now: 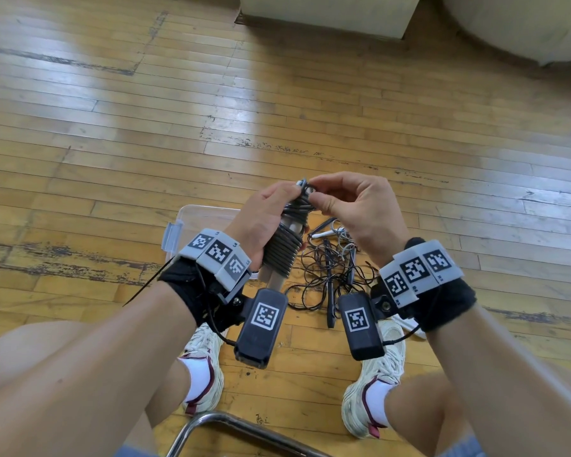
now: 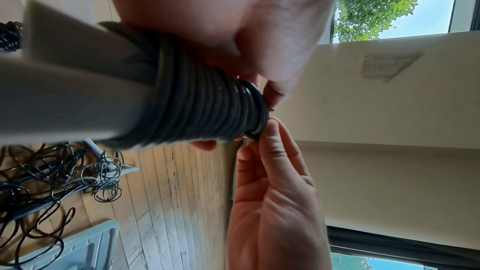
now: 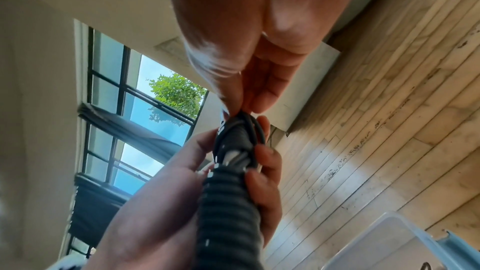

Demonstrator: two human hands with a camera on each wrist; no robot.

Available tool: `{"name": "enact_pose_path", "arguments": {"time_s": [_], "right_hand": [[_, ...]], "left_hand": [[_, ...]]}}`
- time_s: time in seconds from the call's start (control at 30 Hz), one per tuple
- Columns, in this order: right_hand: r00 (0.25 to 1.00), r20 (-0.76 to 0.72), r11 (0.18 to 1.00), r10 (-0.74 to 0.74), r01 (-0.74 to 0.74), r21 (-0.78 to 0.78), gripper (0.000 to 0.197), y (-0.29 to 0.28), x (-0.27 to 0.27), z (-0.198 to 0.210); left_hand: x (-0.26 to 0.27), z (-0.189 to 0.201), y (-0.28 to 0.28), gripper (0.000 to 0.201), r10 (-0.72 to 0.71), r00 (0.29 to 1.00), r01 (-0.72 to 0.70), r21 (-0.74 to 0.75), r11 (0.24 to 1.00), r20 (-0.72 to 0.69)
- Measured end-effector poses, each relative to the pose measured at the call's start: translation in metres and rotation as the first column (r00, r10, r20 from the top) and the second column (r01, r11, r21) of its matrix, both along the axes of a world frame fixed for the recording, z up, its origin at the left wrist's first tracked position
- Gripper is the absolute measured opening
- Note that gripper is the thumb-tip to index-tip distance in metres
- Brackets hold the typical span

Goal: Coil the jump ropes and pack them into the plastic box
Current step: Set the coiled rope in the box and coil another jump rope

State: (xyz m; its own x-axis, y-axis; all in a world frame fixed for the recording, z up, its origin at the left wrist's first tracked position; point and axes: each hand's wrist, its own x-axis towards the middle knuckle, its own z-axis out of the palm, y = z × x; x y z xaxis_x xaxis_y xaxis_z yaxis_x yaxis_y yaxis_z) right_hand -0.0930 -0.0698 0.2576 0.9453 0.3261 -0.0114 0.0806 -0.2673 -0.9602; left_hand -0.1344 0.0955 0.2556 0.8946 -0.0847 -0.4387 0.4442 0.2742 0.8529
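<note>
My left hand (image 1: 271, 212) grips a jump rope bundle (image 1: 285, 247): grey handles with dark cord wound tightly round them. The same coil (image 2: 207, 106) fills the left wrist view, and the coil (image 3: 228, 202) runs up the right wrist view between my left fingers. My right hand (image 1: 343, 199) pinches the cord's end at the bundle's top, thumb and forefinger together (image 3: 241, 108). The clear plastic box (image 1: 205, 219) sits on the floor behind my left wrist, mostly hidden. A tangle of loose jump ropes (image 1: 330, 265) lies on the floor below my hands.
Worn wooden floor all round. A cream box-like block (image 1: 327, 14) stands at the far edge. My shoes (image 1: 373, 374) and a chrome chair frame (image 1: 231, 423) are near me. The box's blue latch (image 1: 172, 235) faces left.
</note>
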Motion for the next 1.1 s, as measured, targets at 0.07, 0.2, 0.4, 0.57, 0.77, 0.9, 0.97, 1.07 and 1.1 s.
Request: {"name": "enact_pose_path", "arguments": {"time_s": [0.07, 0.2, 0.4, 0.57, 0.77, 0.9, 0.97, 1.07, 1.1], "right_hand": [[0.998, -0.028, 0.998, 0.058, -0.059, -0.017, 0.027, -0.003, 0.002, 0.0], [1.0, -0.018, 0.999, 0.005, -0.006, -0.031, 0.021, -0.003, 0.001, -0.001], [0.997, 0.053, 0.998, -0.055, 0.057, -0.031, 0.015, 0.0, -0.001, -0.005], [0.997, 0.017, 0.997, -0.081, 0.08, 0.015, 0.012, -0.001, -0.003, -0.003], [0.963, -0.264, 0.995, -0.055, 0.075, 0.067, 0.019, -0.003, 0.0, -0.003], [0.978, -0.201, 0.994, -0.06, 0.077, 0.077, 0.012, 0.0, -0.002, -0.006], [0.988, -0.136, 0.995, -0.078, 0.086, 0.056, 0.009, 0.0, -0.004, -0.009], [0.994, -0.045, 0.995, -0.098, 0.1, 0.03, 0.008, 0.001, -0.005, -0.011], [0.995, -0.011, 0.995, -0.103, 0.103, 0.014, 0.008, 0.0, -0.006, -0.011]], "left_hand": [[-0.002, -0.002, -0.001, 0.024, 0.004, 1.0, -0.005, 0.028, 1.0, 0.025], [-0.002, -0.004, -0.006, 0.02, -0.044, 0.989, 0.023, 0.15, 0.988, 0.138], [0.003, 0.001, -0.005, 0.025, -0.143, 0.981, 0.118, 0.178, 0.977, 0.134], [0.002, 0.007, 0.001, 0.028, -0.163, 0.983, 0.158, 0.067, 0.985, 0.081], [-0.001, 0.002, 0.003, 0.032, -0.17, 0.97, 0.109, 0.317, 0.942, 0.172], [-0.001, -0.002, 0.004, 0.03, -0.207, 0.927, 0.019, 0.514, 0.858, 0.312], [0.001, -0.004, 0.004, 0.025, -0.193, 0.926, -0.015, 0.543, 0.839, 0.325], [0.004, -0.006, 0.005, 0.011, -0.163, 0.938, -0.013, 0.5, 0.866, 0.306], [0.005, -0.007, 0.004, 0.008, -0.15, 0.944, -0.008, 0.473, 0.881, 0.295]]}}
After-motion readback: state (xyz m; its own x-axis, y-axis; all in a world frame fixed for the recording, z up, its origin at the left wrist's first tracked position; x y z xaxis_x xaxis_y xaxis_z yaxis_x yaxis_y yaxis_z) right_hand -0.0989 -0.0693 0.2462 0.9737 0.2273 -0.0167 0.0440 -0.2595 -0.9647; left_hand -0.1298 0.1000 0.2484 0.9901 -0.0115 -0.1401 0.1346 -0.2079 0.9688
